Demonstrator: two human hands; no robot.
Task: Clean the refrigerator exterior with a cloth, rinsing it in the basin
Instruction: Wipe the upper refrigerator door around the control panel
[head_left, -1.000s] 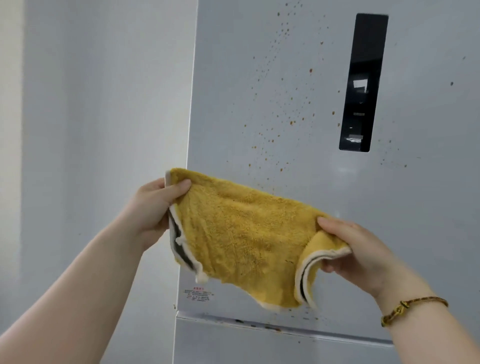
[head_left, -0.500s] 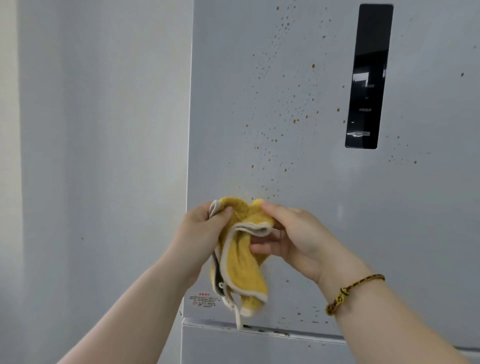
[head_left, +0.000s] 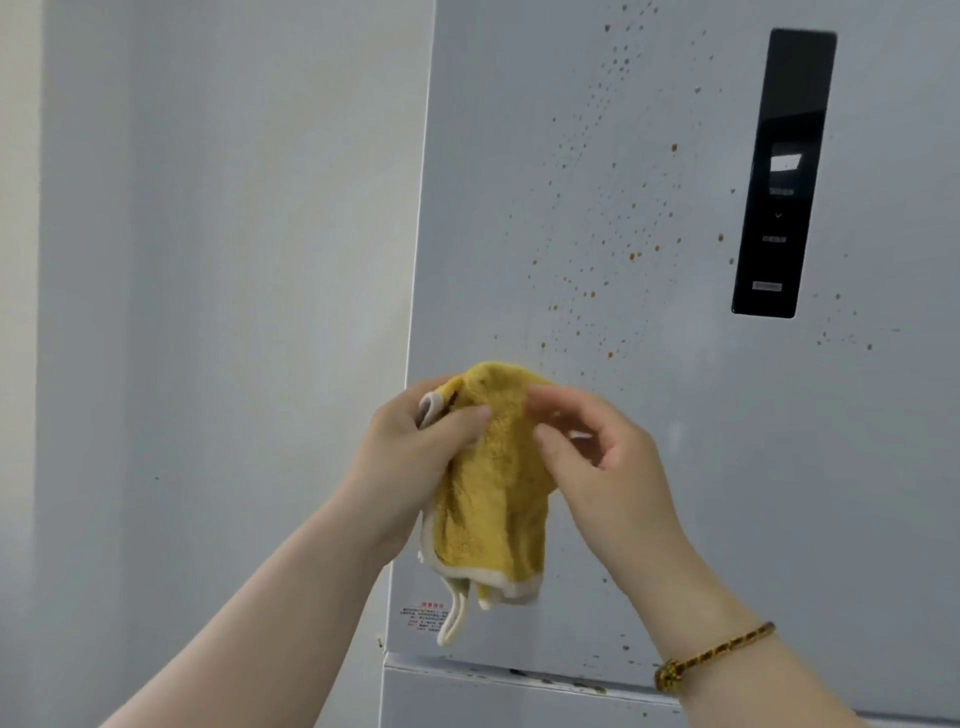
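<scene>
We now have the cloth (head_left: 493, 488) folded thicker below the refrigerator (head_left: 779, 467) stains (head_left: 632, 256), left grip (head_left: 415, 447) clutching it for wiping; right grip's (head_left: 602, 457) hold we cannot tell.

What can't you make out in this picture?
Head view only.
Basin: outside the frame.
Red label on the fridge: print too small, partly behind the cloth.
Black panel: markings too small to read.
Right hand: fingertips blurred, so its grip on the cloth is unclear.
Lower door: cut off by the bottom edge.
</scene>
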